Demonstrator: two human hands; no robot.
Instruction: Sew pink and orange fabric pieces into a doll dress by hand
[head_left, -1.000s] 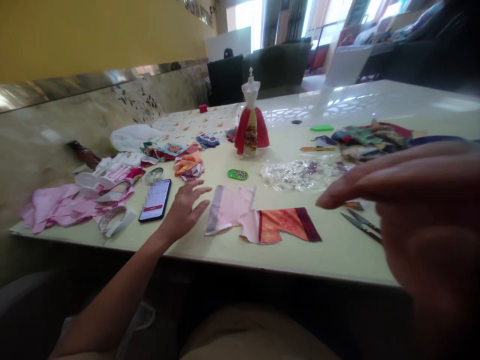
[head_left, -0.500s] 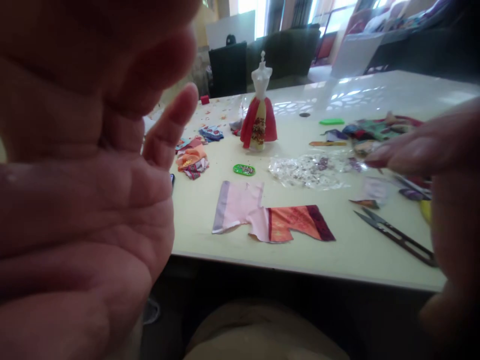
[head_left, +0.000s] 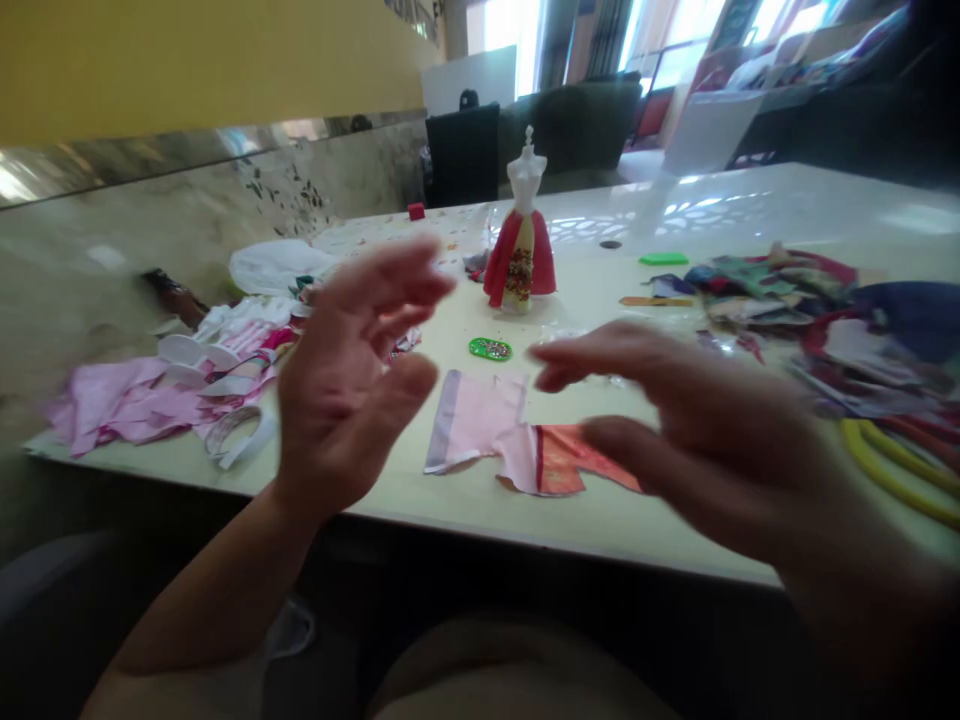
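Observation:
My left hand hovers over the near left of the table, palm turned inward, thumb and fingers apart with nothing held. My right hand, blurred by motion, is above the near right side, its thumb and fingers parted and holding nothing. Between them lies a flat piece of pink cloth adjoining an orange patterned piece, partly covered by my right hand. Behind the cloth sits a green oval dish of small beads. A white dress form in a red and cream skirt stands farther back.
Pink cloth scraps and a roll of tape lie on the left. Mixed fabric scraps and yellow-handled scissors are at right, near a wooden stick. The table's front edge runs below my hands.
Both hands have moved away from the camera, forward and down over the table. The left side of the table has come into view, and my right hand now hides the thread snips.

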